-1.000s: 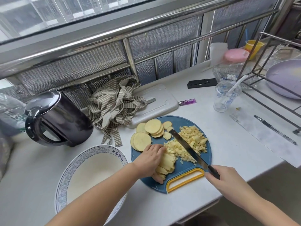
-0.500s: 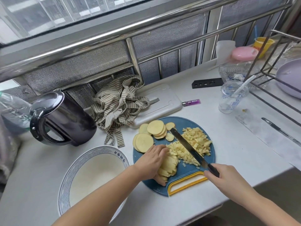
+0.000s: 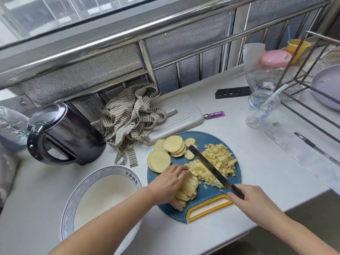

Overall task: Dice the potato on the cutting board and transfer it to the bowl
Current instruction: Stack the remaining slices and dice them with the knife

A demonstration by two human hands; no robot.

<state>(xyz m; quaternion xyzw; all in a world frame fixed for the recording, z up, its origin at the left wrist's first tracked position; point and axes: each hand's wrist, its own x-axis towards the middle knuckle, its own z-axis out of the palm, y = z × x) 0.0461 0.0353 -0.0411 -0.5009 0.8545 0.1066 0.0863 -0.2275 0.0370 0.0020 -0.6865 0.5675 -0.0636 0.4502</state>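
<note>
At the tabletop's front edge, left grip curls on pale potato strips; right grip clasps slim steel knife.

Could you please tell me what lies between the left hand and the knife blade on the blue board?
In the head view, potato strips held by the left hand and a small heap of diced potato lie between it and the knife.

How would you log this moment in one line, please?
dicing | left hand holds potato strips on cutting board | right hand grips knife amid diced potato | bowl without potato
</note>
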